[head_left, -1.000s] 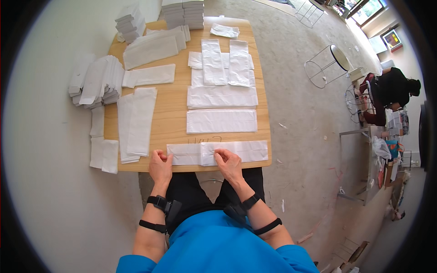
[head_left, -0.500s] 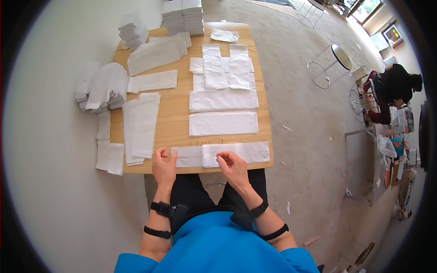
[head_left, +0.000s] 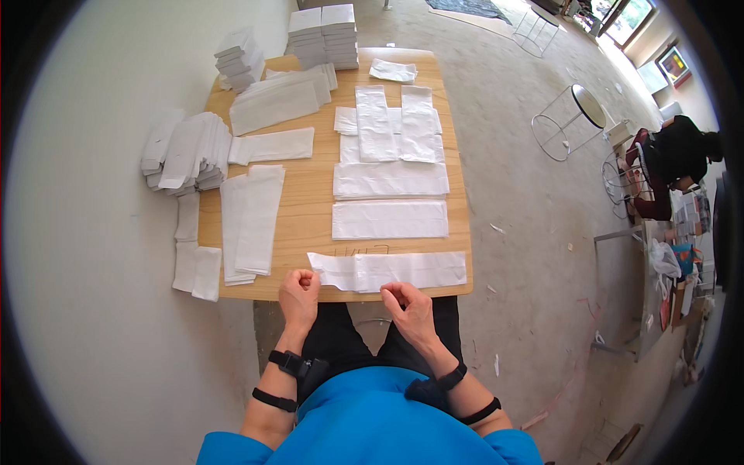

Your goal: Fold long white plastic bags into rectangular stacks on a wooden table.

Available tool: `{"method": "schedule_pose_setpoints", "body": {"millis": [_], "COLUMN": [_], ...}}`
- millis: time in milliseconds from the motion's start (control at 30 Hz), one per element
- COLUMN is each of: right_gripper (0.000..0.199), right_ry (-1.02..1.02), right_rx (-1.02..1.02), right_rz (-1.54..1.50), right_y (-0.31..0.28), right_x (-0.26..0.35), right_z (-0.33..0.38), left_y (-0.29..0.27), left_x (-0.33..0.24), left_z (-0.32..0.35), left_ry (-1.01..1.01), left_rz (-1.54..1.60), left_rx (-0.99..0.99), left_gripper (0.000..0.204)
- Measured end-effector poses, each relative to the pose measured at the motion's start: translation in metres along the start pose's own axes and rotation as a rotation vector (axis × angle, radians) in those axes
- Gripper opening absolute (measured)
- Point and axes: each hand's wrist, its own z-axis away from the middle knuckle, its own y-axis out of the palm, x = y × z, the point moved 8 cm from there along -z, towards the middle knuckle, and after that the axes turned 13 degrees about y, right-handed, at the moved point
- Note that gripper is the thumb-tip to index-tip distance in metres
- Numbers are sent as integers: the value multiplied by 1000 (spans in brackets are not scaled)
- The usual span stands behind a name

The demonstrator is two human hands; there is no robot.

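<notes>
A long white folded paper strip lies along the near edge of the wooden table. My left hand rests at the table's near edge by the strip's left end, fingers curled, holding nothing that I can see. My right hand hovers just off the table edge below the strip's middle, fingers curled with nothing visible in them. Both wrists carry black bands.
More white sheets lie in rows across the table, long strips at the left and stacks at the far end. A fanned pile overhangs the left edge. A wire stool and a seated person are at right.
Both hands have drawn back off the strip toward the table's near edge. The view has shifted slightly, and the strip stays in place.
</notes>
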Motion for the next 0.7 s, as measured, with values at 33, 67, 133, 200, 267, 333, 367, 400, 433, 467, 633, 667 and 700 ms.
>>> {"method": "schedule_pose_setpoints", "body": {"millis": [33, 67, 133, 200, 267, 333, 367, 400, 433, 467, 633, 667, 700], "right_gripper": [20, 23, 25, 31, 29, 28, 26, 24, 21, 21, 20, 20, 20], "right_ry": [2, -26, -56, 46, 124, 207, 183, 159, 147, 152, 123, 124, 115], "right_rx": [-3, -12, -21, -63, -106, -154, -219, -284, -313, -312, -387, -386, -389], "right_rz": [2, 15, 29, -48, -39, -32, 17, 66, 104, 104, 184, 184, 194], "right_y": [2, 5, 11, 12, 5, -4, -12, -19, -23, -25, -32, -32, -31], "right_x": [6, 16, 26, 14, -1, -23, -29, -35, -33, -34, -40, -40, -39], "right_z": [0, -1, -5, -17, -28, -40, -43, -45, -46, -48, -56, -56, -57], "left_y": [-1, 0, 11, 28, 38, 46, 45, 45, 45, 44, 50, 52, 55], "left_x": [-25, -48, -81, -107, -122, -127, -117, -107, -100, -86, -66, -65, -64], "left_z": [1, 3, 10, 20, 27, 36, 36, 34, 32, 28, 13, 11, 10], "left_ry": [75, 148, 245, 363, 508, 655, 596, 537, 535, 451, 358, 357, 354], "left_rz": [59, 118, 151, 142, 162, 182, 218, 253, 252, 240, 180, 180, 192], "left_rx": [-7, -16, 38, 141, 163, 190, 170, 152, 155, 145, 167, 167, 175], "left_gripper": [17, 15, 15, 12, 10, 8, 8, 9, 9, 10, 9, 9, 9]}}
